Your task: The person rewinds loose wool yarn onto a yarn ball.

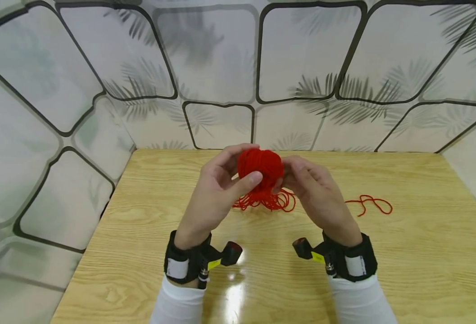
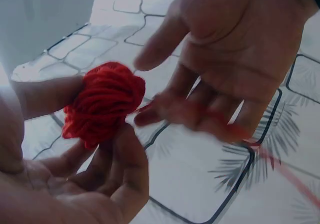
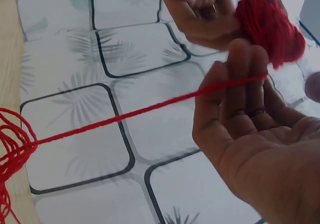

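Observation:
A ball of red yarn (image 1: 260,163) sits in my left hand (image 1: 211,198), thumb on the near side and fingers around its far side. Close at its right is my right hand (image 1: 320,195), its fingertips near the ball. In the right wrist view, a taut yarn strand (image 3: 120,118) runs from a loose heap of yarn (image 3: 17,144) across the bent fingers of the right hand (image 3: 250,119) towards the ball. The left wrist view shows the wound layers of the ball (image 2: 105,104) between left thumb and fingers, with the right thumb standing apart.
Loose loops of red yarn (image 1: 284,201) lie on the wooden table (image 1: 140,225) behind and below the ball. Another yarn end (image 1: 375,204) curls on the tabletop at the right. A patterned wall covering (image 1: 217,54) rises behind the table and along the left.

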Motion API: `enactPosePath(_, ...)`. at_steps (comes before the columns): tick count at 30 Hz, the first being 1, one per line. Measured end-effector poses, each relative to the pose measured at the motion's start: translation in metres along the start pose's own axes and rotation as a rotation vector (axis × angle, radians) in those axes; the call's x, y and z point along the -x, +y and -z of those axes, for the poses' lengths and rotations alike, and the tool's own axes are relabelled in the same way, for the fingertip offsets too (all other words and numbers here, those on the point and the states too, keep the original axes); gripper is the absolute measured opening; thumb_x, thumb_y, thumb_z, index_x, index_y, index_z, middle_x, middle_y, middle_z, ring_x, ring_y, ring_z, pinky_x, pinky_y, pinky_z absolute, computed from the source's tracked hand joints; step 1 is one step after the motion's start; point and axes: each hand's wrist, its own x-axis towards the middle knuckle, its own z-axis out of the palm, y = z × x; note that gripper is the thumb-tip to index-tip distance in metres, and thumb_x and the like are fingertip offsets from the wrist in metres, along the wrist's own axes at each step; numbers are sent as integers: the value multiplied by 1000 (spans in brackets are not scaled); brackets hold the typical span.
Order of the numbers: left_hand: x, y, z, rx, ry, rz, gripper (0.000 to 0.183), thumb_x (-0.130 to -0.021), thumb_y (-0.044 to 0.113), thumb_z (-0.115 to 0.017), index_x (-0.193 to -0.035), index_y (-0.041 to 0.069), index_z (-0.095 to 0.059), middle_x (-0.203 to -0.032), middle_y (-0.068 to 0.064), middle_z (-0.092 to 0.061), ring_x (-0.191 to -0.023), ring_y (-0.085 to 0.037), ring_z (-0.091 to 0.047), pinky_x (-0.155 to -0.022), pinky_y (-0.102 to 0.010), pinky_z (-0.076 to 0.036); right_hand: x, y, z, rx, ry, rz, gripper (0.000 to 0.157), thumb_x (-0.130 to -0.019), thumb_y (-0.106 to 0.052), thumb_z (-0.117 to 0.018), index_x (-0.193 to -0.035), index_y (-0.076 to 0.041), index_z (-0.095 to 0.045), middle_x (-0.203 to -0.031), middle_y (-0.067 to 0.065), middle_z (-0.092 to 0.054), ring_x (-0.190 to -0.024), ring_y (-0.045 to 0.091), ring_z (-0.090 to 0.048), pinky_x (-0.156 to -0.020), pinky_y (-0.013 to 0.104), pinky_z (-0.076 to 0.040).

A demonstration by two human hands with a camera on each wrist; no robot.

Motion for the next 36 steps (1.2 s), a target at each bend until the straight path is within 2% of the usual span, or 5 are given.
enactPosePath(4, 2, 3, 13, 114, -24, -34, 41, -88, 8, -58, -127, 3, -46, -121, -20, -48, -110, -33, -49, -89, -45, -44, 6, -4, 13, 105, 45, -49, 21, -93, -7, -50, -109, 2, -59, -84, 12, -51, -75, 25, -48, -70, 32, -46)
enactPosePath(11, -1, 4, 38, 427, 174, -187, 37, -90, 6, -54, -124, -2, -43, -123, -18, -47, -110, -29, -48, -96, -37, -39, 11, -6, 38, 273, 82, -135, 21, -92, -14, -54, -106, -2, -62, -73, 9, -40, -68, 23, -40, -61, 30, -39)
enactPosePath(27, -3, 12, 72, 542, 914, -564, 50, -83, 3, -62, -128, -5, -41, -128, -20, -46, -118, -33, -45, -99, -39, -36, 30, 4, 107, 466, 352, -286, 31, -87, -27, -61, -102, -1, -63, -82, 5, -46, -64, 18, -35, -55, 31, -28)
enactPosePath(31, -5, 8, 64, 511, 851, -489, 49, -82, 6, -64, -126, -3, -45, -128, -19, -47, -115, -33, -46, -98, -41, -36, 34, -2, 109, 490, 356, -280, 29, -87, -25, -62, -102, 0, -64, -87, 7, -55, -71, 19, -42, -55, 29, -31)
enactPosePath(36, -8, 0, 33, 465, 501, -277, 44, -85, 7, -61, -125, -1, -44, -126, -20, -48, -112, -31, -48, -96, -44, -35, 24, -5, 82, 844, 140, -341, 35, -88, -43, -56, -110, -16, -63, -106, 3, -61, -95, 21, -52, -74, 35, -43)
